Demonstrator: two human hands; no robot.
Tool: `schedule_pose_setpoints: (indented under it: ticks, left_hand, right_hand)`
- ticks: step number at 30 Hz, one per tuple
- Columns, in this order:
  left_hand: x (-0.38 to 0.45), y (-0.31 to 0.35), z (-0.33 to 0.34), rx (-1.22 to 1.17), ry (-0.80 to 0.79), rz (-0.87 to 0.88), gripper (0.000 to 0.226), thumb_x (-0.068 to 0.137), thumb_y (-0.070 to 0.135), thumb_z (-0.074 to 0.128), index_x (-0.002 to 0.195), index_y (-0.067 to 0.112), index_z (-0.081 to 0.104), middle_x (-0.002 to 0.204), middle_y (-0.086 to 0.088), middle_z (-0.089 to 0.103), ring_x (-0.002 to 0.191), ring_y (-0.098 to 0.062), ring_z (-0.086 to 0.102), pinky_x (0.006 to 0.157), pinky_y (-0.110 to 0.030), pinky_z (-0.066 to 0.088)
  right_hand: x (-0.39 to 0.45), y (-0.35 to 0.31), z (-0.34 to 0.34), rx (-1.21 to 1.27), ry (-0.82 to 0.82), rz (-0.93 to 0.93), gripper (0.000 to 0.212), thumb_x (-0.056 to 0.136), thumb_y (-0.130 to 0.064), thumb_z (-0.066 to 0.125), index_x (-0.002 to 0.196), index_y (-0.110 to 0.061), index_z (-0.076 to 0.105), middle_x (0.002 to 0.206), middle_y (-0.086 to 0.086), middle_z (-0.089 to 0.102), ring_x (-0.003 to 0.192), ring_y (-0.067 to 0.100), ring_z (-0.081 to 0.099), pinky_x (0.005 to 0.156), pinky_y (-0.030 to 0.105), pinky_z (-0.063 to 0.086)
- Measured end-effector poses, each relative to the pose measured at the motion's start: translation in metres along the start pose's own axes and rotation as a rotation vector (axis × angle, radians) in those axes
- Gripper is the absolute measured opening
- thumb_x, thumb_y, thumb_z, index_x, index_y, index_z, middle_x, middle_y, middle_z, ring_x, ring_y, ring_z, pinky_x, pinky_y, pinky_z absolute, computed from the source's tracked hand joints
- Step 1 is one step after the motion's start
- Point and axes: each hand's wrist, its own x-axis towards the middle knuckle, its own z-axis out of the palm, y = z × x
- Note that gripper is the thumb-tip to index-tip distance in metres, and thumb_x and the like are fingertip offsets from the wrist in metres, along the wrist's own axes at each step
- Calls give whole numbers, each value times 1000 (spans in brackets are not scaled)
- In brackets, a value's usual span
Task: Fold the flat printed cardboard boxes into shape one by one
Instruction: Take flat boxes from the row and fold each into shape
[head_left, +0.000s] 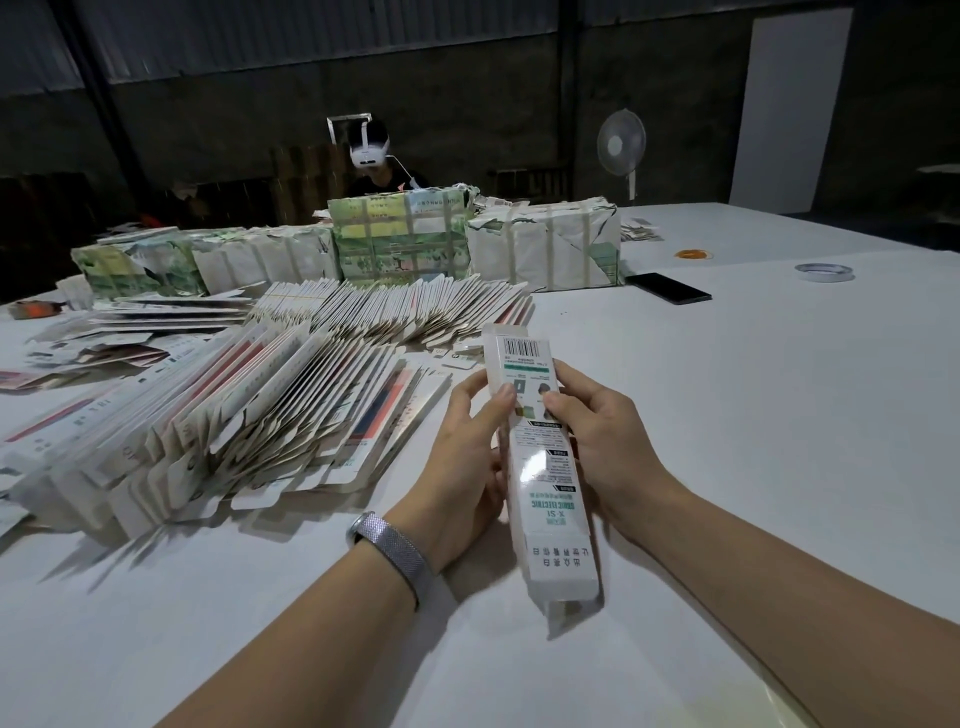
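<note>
Left hand (470, 441) and right hand (597, 431) both grip long printed box (540, 452); flat box stack (249, 415) lies left of it.

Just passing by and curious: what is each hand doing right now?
Left hand: grips the long white printed box on its left side.
Right hand: grips the same box on its right side.

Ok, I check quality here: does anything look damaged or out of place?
The box gripped by the left hand and right hand looks sound. The wrapped bundles at the back have torn paper, and the flat boxes lie fanned unevenly, some loose on the table.
</note>
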Motion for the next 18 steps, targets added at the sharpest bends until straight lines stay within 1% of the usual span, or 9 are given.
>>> schedule_pose_setpoints:
  ticks: [2, 5, 7, 10, 12, 15, 18]
  left_hand:
    - [1, -1, 0, -19, 19, -11, 32, 102, 39, 56, 131, 28, 53, 76, -1, 73, 49, -13, 63, 36, -19, 42]
    - [4, -1, -4, -75, 67, -7, 39, 100, 49, 54, 137, 41, 41, 74, -3, 72, 47, -14, 62, 37, -22, 44]
    - [6, -1, -5, -121, 53, 23, 42, 102, 50, 49, 142, 43, 37, 73, -3, 71, 44, -12, 60, 38, -23, 46]
    - [6, -2, -6, -82, 50, 59, 43, 105, 47, 44, 146, 43, 31, 68, 1, 72, 40, -7, 57, 39, -20, 46]
    - [6, -2, -7, -42, 59, 75, 42, 106, 43, 44, 145, 46, 29, 76, 0, 76, 44, -7, 61, 40, -19, 46]
    - [5, -1, -8, -4, 69, 74, 40, 106, 37, 46, 142, 49, 33, 82, 0, 77, 54, -9, 66, 43, -20, 48]
    - [3, 1, -8, 3, 61, 52, 34, 106, 35, 47, 138, 46, 41, 80, -1, 76, 52, -10, 63, 39, -20, 44]
  right_hand:
    - [-1, -1, 1, -24, -34, -18, 47, 103, -4, 43, 109, -40, 73, 98, 6, 77, 76, 20, 74, 63, 30, 59]
    - [-2, -2, 5, -68, -81, -47, 57, 104, -5, 44, 102, -54, 72, 95, 0, 78, 76, 15, 73, 63, 25, 58]
    - [-2, -2, 7, -75, -104, -53, 58, 103, -6, 45, 102, -57, 71, 96, -2, 78, 79, 14, 73, 67, 26, 59]
    - [-1, 0, 5, -57, -97, -43, 51, 101, -6, 45, 106, -50, 72, 97, 0, 78, 79, 16, 73, 68, 29, 60]
    - [0, 0, 3, -54, -72, -24, 46, 102, -5, 45, 111, -43, 69, 94, 1, 78, 75, 17, 73, 64, 28, 60]
    - [1, -1, 2, -51, -54, 4, 41, 102, -4, 44, 115, -38, 64, 94, 3, 78, 73, 17, 72, 61, 28, 59]
    - [1, -1, 1, -43, -36, 34, 39, 101, -5, 44, 119, -34, 63, 93, 4, 78, 73, 18, 72, 59, 28, 58]
